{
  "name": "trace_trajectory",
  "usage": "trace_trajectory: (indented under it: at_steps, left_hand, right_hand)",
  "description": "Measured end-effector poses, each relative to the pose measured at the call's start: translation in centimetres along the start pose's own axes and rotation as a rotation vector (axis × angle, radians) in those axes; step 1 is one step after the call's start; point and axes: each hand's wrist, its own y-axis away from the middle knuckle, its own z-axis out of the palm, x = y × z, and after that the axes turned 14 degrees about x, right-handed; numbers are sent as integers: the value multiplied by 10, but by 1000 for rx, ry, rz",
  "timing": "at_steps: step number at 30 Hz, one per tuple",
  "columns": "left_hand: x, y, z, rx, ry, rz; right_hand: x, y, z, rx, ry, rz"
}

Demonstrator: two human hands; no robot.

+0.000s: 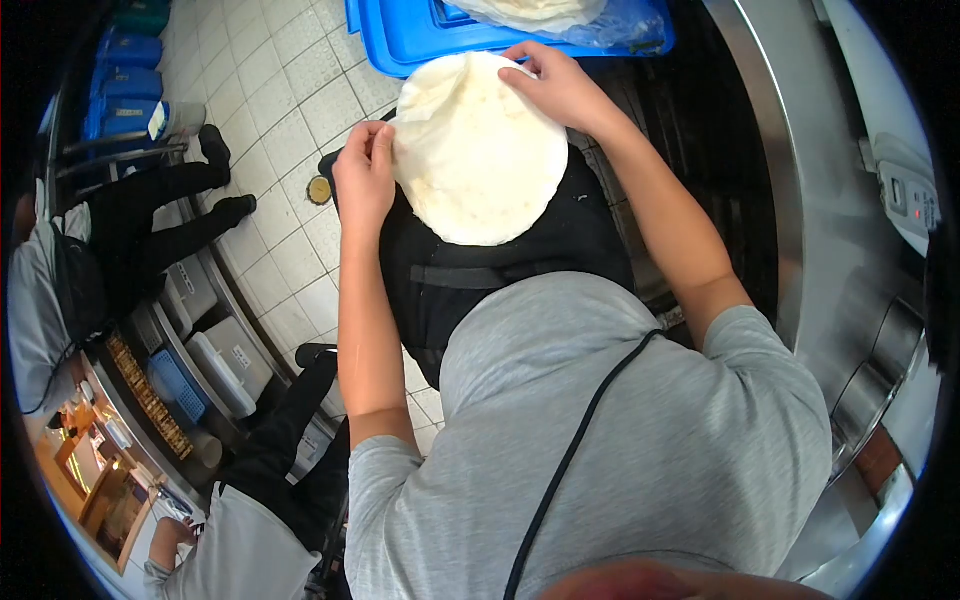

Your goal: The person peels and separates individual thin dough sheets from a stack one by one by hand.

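A round, pale flatbread point(485, 160) hangs in front of my lap, held by its edge on both sides. My left hand point(367, 165) pinches its left rim, where a fold runs across the upper left of the bread. On the upper right rim, my right hand point(545, 82) grips it between thumb and fingers. Just beyond the bread lies a blue plastic lid or tray point(400, 40). More pale flatbreads point(540, 12) rest on it, partly in a clear plastic bag point(630, 25).
A steel counter edge point(770, 150) curves along my right. Two other people stand at the left, by a counter with lidded containers point(228, 365). Blue bins point(130, 80) line the far left. Pale floor tiles point(290, 90) show between, with a small round object point(319, 190) near my left hand.
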Motion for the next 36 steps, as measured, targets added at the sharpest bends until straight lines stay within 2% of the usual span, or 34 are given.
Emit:
trace_trajectory:
  at_steps: [2,3,8,9,11,12,14,15,17,20,23,24,25,26,28,29,30,32,33,34,36]
  left_hand:
    - [17,-2,-5,2,51,-4]
    - [29,-3,-7,-34,49,16]
    - [84,1,-10,-133,19,81]
    - [95,3,-12,-137,18,79]
    - [114,7,-14,-126,52,108]
    - [119,8,-12,-127,51,105]
    - [128,11,-7,-111,77,284]
    - [130,13,-3,-111,20,355]
    - [127,18,12,-192,41,365]
    - [91,18,31,-228,-44,476]
    - [77,25,25,-39,-66,393]
    - [66,23,21,-5,-47,323]
    - [56,20,16,29,-110,365]
    - [46,19,9,66,-176,403]
    - [30,21,-2,20,-221,338]
    - [25,23,-5,-20,-259,362]
    - [21,25,-5,-61,-294,389]
    - [19,29,-2,-86,-296,372]
    - [15,30,2,-75,-299,381]
    - [11,29,5,-61,-303,389]
    - [5,23,9,-40,-330,357]
  right_hand:
    - [1,7,-4,-59,-248,141]
    - [2,9,-4,-61,-250,142]
    - [7,30,-9,63,-633,290]
    - [7,37,-10,63,-632,295]
    - [5,52,-12,182,-956,344]
    - [8,58,-11,181,-955,347]
    - [24,71,-5,249,-1165,408]
    - [33,77,-2,242,-1195,446]
    - [47,90,6,248,-1192,507]
    - [62,97,8,228,-1185,582]
    - [69,94,-7,192,-1034,549]
    - [72,86,-16,131,-811,515]
    - [72,78,-22,66,-590,475]
    - [70,73,-25,57,-592,472]
    - [51,61,-33,316,-108,32]
    - [35,57,-40,400,-57,-92]
    - [23,50,-45,398,-57,-94]
    - [9,41,-53,319,78,-416]
    - [3,36,-54,272,121,-499]
    - [6,34,-51,273,121,-501]
    - [14,31,-42,250,323,-593]
